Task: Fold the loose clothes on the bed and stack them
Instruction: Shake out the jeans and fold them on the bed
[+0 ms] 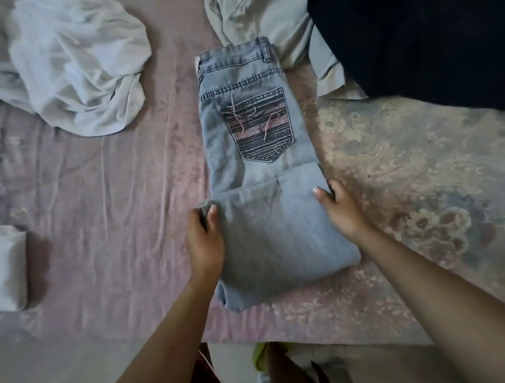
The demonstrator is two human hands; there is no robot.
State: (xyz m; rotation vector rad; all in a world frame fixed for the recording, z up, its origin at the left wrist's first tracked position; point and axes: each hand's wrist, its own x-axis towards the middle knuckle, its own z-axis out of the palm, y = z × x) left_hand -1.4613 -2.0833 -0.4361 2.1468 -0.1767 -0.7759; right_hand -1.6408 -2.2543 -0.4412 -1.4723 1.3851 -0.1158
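A pair of light blue jeans (pixel 255 150) lies in the middle of the bed, its embroidered back pocket facing up and its legs folded over toward the waist. My left hand (pixel 204 240) grips the left corner of the folded leg layer, thumb on top. At the right edge of that same fold, my right hand (pixel 338 207) pinches the denim. A crumpled pale blue garment (pixel 72 74) lies loose at the back left. A folded white piece (pixel 3 268) sits at the left edge.
A pale grey garment (pixel 265 18) and a dark navy one (pixel 418 36) lie loose at the back right. The pink floral bedsheet (pixel 114 198) covers the bed; its near edge runs along the bottom, with floor below.
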